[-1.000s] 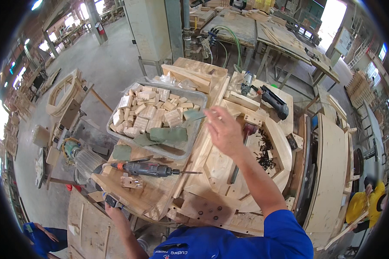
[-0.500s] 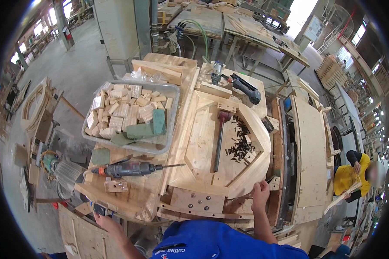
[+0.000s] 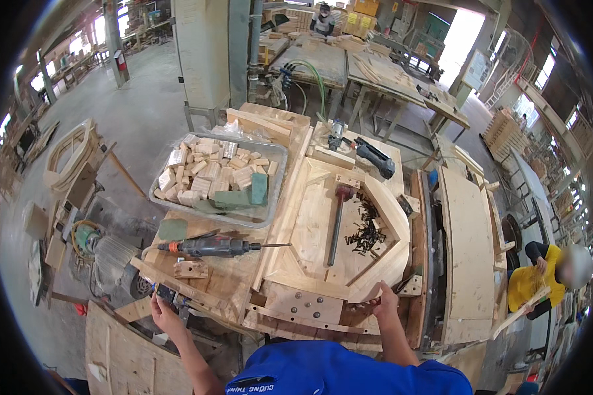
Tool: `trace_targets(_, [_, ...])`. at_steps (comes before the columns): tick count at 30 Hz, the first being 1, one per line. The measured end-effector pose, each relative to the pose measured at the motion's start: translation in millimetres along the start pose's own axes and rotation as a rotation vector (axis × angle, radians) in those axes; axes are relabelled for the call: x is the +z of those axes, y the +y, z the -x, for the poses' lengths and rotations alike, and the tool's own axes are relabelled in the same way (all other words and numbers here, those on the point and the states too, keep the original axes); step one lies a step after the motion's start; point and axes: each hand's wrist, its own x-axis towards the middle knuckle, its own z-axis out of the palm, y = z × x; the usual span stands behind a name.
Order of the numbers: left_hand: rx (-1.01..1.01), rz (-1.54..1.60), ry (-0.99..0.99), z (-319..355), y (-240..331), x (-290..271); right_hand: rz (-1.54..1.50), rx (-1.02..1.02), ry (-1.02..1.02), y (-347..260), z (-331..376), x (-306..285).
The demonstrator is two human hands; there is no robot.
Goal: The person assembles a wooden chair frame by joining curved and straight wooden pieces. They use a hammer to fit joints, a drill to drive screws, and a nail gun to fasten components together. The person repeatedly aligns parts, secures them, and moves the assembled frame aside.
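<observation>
A light wooden frame [image 3: 393, 209] of angled pieces lies in a wooden jig on the bench. My right hand [image 3: 383, 304] is at its near corner, fingers curled against the lower edge; anything inside them is hidden. At the bench's near left edge, my left hand [image 3: 165, 313] has its fingers closed at a small dark box-shaped device [image 3: 165, 292]. Inside the frame lie a mallet [image 3: 337, 224] with a dark handle and reddish head, and a pile of dark screws [image 3: 367, 232]. A power driver [image 3: 214, 247] with a long bit rests left of the frame.
A clear plastic bin [image 3: 273, 197] of wood blocks and green pads stands at the left. A black nail gun [image 3: 374, 157] lies beyond the frame. A person in a yellow top [image 3: 537, 283] handles wood at the right; another person [image 3: 323, 21] is far back.
The view has shifted, bringing the far person into sight. My right hand has moved left along the frame's near corner. My left hand remains at the dark device.
</observation>
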Motion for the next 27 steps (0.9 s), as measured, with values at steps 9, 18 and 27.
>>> trace_targets(9, [0.056,-0.059,0.102,38.6,39.6,-25.8,-0.186,-0.287,-0.690,-105.1,81.7,39.8])
trace_targets(18, [0.252,0.005,-0.056,118.3,118.0,-13.7,-0.204,-0.455,-0.681,-163.8,95.0,65.6])
trace_targets(27, [0.248,-0.206,-0.580,191.5,148.0,56.3,-0.080,-0.592,-1.005,-261.5,80.7,-102.1])
